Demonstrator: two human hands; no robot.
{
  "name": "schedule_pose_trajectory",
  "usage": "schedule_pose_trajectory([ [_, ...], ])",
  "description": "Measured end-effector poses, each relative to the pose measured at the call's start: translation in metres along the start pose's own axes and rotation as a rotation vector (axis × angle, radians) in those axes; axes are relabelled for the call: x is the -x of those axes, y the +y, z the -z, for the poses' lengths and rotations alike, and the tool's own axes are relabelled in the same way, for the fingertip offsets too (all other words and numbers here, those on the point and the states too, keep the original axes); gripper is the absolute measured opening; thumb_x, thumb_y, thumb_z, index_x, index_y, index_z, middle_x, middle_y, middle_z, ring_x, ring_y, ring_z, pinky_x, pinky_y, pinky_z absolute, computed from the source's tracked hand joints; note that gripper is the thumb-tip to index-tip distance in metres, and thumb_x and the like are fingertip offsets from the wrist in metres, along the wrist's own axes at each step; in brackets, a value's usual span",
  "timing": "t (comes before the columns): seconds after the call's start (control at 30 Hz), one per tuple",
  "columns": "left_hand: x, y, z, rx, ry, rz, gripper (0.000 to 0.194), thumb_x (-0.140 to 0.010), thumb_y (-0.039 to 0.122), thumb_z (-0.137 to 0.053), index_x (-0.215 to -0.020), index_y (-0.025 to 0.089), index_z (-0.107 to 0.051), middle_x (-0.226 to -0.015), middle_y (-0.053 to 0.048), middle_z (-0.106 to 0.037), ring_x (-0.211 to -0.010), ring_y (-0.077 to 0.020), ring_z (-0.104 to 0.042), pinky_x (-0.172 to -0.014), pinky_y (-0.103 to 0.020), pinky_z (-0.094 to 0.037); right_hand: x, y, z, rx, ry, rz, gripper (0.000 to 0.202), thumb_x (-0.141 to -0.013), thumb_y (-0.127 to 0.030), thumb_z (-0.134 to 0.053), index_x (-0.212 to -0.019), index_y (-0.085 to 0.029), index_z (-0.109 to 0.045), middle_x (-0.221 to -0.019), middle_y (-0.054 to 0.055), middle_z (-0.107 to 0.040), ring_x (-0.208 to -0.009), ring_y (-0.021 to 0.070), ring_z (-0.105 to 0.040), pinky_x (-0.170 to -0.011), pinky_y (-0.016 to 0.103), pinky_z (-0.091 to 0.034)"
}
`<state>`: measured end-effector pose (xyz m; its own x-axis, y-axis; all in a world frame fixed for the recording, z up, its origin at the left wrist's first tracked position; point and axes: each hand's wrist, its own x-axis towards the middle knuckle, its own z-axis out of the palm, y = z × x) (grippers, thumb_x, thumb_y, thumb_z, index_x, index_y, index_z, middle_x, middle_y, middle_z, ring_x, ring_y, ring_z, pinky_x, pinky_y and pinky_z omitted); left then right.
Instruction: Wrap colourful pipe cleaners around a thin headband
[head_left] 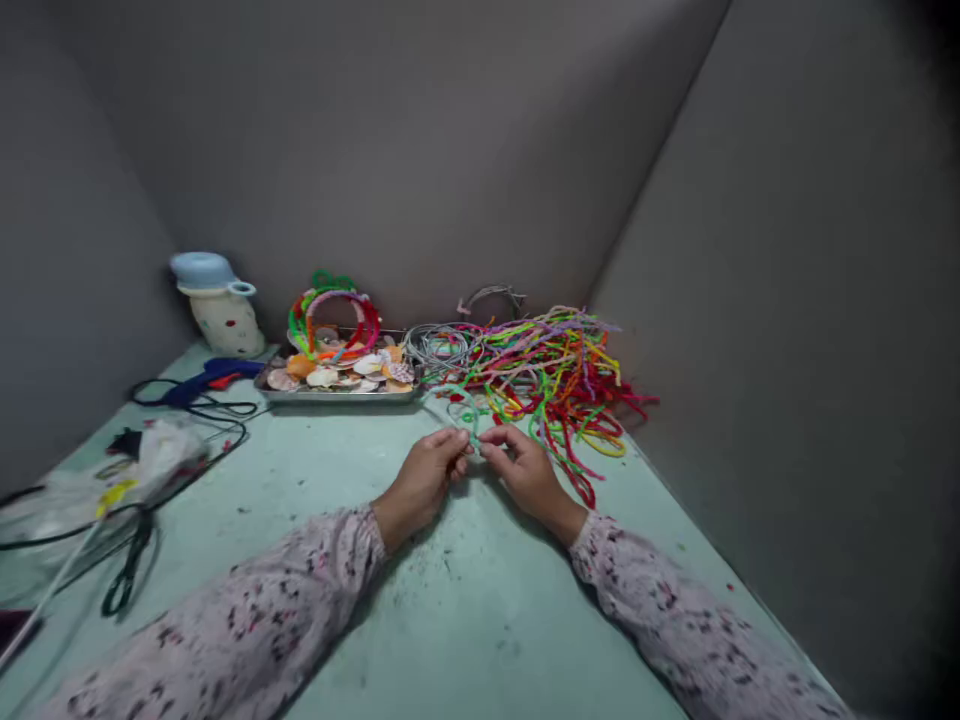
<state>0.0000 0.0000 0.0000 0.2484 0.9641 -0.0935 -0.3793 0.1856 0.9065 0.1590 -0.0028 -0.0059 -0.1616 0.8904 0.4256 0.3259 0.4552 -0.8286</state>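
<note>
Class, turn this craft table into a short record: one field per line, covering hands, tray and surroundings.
Left hand: fingertips pinch a pale green loop
Right hand: fingertips at the same loop
Metal tray: shells, with colourful fuzzy rings standing over them
Right of tray: grey wire coil, tangled bright fuzzy strands
Left of tray: blue-lidded bottle, blue tool

Dim, diffuse light is falling on the table [330,580], leaving soft shadows beneath the forearms [315,570]; slight blur is softening details, and the right edge is darkening.
</note>
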Motion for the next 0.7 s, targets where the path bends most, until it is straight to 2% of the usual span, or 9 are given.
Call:
schedule_pose_trajectory([
  [0.3,0.0018,0.0013,-0.0018,0.137,-0.062,0.030,0.021,-0.077,0.029,-0.069,-0.081,0.012,-0.058,-0.070,0.002,-0.055,-0.051,-0.0032,-0.049,-0.048,-0.014,-0.039,-0.0025,0.0030,0.0051,-0.081,-0.037,-0.020,0.015,-0.083,-0.033,-0.059,-0.090,-0.020,-0.063,-0.086,0.002,-0.065,-0.081,0.0162,-0.059,-0.076,0.029,-0.046],
  [0.7,0.0021,0.0021,-0.0034,0.284,-0.100,0.038,0.012,-0.076,0.015,-0.068,-0.081,0.012,-0.057,-0.067,0.002,-0.055,-0.052,-0.0036,-0.052,-0.049,-0.012,-0.043,-0.0022,0.0055,0.0055,-0.163,-0.079,-0.033,0.013,-0.085,-0.032,-0.059,-0.089,-0.020,-0.061,-0.084,0.001,-0.062,-0.080,0.0152,-0.056,-0.076,0.028,-0.044],
])
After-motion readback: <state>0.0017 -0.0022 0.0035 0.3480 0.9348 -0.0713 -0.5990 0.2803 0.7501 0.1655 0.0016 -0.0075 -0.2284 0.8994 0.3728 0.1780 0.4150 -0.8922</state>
